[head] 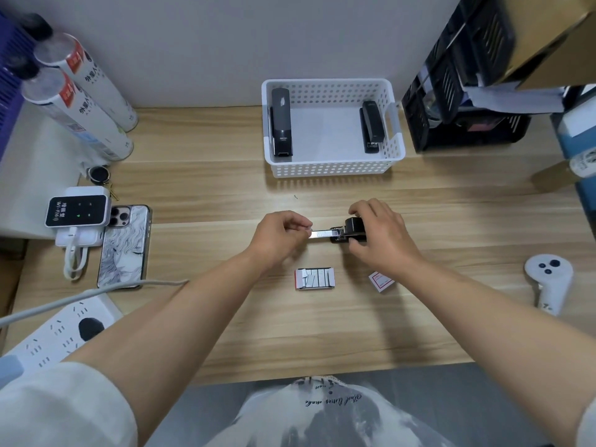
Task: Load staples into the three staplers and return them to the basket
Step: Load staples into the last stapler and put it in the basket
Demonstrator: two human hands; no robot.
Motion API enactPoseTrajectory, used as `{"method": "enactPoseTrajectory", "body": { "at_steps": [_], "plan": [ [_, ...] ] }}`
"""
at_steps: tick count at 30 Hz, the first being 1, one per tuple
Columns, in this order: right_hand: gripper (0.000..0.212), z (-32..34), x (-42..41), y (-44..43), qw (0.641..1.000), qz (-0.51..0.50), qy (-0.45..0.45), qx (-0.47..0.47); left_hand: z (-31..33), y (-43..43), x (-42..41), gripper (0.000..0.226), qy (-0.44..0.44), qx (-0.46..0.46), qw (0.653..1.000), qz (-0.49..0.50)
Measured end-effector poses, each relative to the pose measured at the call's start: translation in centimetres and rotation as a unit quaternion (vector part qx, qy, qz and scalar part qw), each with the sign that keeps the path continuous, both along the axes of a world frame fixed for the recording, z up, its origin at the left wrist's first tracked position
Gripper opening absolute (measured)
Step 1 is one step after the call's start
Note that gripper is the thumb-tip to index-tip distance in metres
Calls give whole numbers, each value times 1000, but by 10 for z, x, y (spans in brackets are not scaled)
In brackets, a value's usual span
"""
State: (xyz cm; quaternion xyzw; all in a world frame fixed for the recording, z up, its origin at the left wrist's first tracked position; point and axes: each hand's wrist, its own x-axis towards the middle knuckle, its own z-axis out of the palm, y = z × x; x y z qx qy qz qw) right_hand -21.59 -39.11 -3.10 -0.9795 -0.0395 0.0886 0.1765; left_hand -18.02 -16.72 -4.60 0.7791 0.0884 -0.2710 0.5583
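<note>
Head view of a light wood-grain bench (pixel 225 195) during staple loading. A small black stapler (pixel 353 229) lies on the bench at centre, in front of the white perforated plastic basket (pixel 332 169) and well apart from it. Its silver metal staple rail (pixel 322 234) is drawn out to the left. The right hand (pixel 379 233) covers the stapler body from above, its grip closed round the black casing with fingers curled down over both sides. The left hand (pixel 280 233) meets the free end of the rail, its grip narrowed to a pinch of thumb and forefinger there (whether a strip of staples also sits between the fingertips cannot be told). Just nearer the person, between the forearms, an open white-and-red box of staples (pixel 315 278) lies flat with grey strips showing, and its red-and-white cardboard sleeve (pixel 380 280) lies beside it to the right, partly under the right wrist. Inside the basket a tall black stapler (pixel 281 124) lies along the left wall and a shorter black stapler (pixel 371 127) along the right wall, the floor between them bare. At the left edge of the bench lie a smartphone in an illustrated case (pixel 124 246) and a white power strip (pixel 61 330). A white handheld controller (pixel 548 279) rests at the right.
</note>
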Motion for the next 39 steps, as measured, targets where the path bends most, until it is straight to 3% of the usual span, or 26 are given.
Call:
{"method": "enactPoseTrajectory", "body": {
  "at_steps": [3,7,10,13,19,27,36,39],
  "plan": [
    [48,-2,-2,-1,1000,0,-2,4,-2,-3,-2,11,-28,18,999,-12],
    [45,0,-7,0,994,71,-86,2,-2,-6,-7,18,-88,59,993,-50],
    [38,1,-8,6,980,156,-108,-67,-2,-3,-12,32,-117,86,985,-89],
    [42,0,-9,13,970,190,-58,-142,-4,-1,-15,41,-116,102,982,-106],
    [54,-3,-8,16,962,194,-34,-188,-7,0,-15,46,-131,163,962,-175],
    [31,3,-4,9,956,188,-43,-223,-9,2,-15,44,-128,185,958,-181],
    [46,-3,-7,21,968,176,-41,-172,-11,4,-16,42,-139,168,961,-172],
    [47,-2,-9,20,977,145,-33,-154,-8,3,-16,30,-167,153,966,-126]
  ]
}}
